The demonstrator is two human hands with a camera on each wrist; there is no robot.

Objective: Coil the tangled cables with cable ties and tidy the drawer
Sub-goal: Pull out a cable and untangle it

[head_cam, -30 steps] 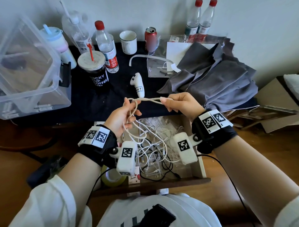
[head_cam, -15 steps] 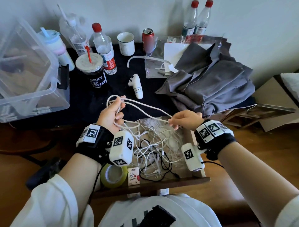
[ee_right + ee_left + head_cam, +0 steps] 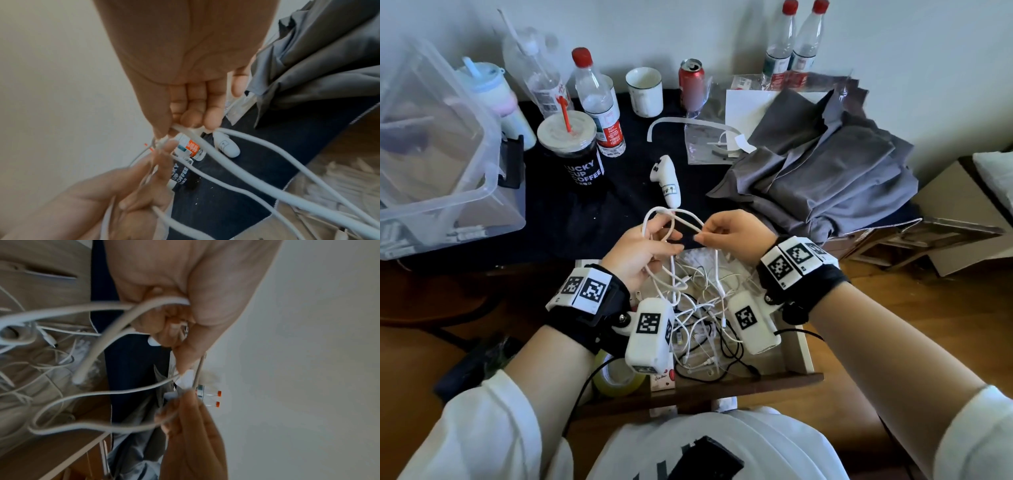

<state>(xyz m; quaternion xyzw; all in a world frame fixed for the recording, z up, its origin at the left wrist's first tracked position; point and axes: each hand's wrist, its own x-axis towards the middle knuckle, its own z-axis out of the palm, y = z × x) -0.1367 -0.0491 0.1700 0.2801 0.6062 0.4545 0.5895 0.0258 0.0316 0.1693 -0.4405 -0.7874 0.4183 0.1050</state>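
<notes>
Nearest the body, an open drawer is seen, in which a tangle of thin white and black cables lies, with a roll of yellowish tape at its left front corner. Just above the drawer, a white cable is held up in loops by both hands. Several strands are gripped by the left hand, whose fingers are curled round them. The loop's right side is pinched narrowly between thumb and fingertips of the right hand. From the hands, the cable's ends trail down into the tangle. Beyond, on the dark cloth, a white controller is laid, then a coffee cup, and a grey garment is heaped at the right.
</notes>
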